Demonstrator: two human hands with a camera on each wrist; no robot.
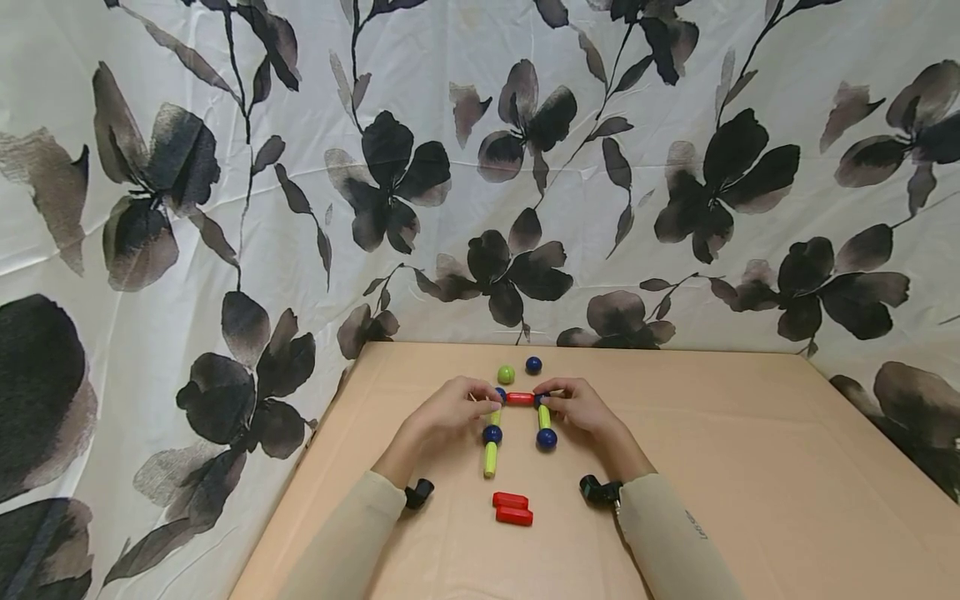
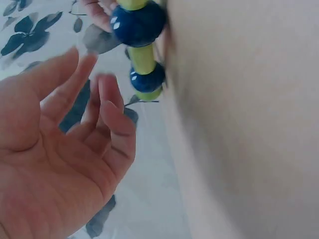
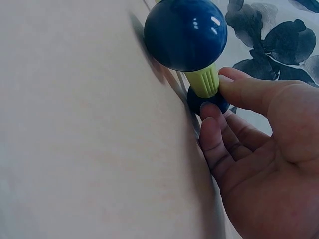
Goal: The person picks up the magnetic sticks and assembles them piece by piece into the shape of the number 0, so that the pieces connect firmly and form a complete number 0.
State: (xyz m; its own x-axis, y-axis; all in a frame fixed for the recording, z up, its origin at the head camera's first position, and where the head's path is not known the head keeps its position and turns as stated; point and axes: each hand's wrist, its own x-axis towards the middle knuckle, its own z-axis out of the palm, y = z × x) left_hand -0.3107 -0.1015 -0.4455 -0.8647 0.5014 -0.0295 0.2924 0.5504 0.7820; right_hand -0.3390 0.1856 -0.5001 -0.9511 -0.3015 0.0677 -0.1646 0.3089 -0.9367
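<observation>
A red stick spans two blue balls at the far side of a stick-and-ball figure on the table. The left leg has a green stick at its near end, below a blue ball. On the right, a green stick leads to a near blue ball. My right hand pinches the far right blue ball, beside the green stick's end. My left hand hovers beside the far left ball; its fingers are loosely bent, with a gap from the pieces in the left wrist view.
Two red sticks lie side by side nearer me. Past the figure sit a loose green ball and a loose blue ball. A flowered cloth hangs behind the table's far edge.
</observation>
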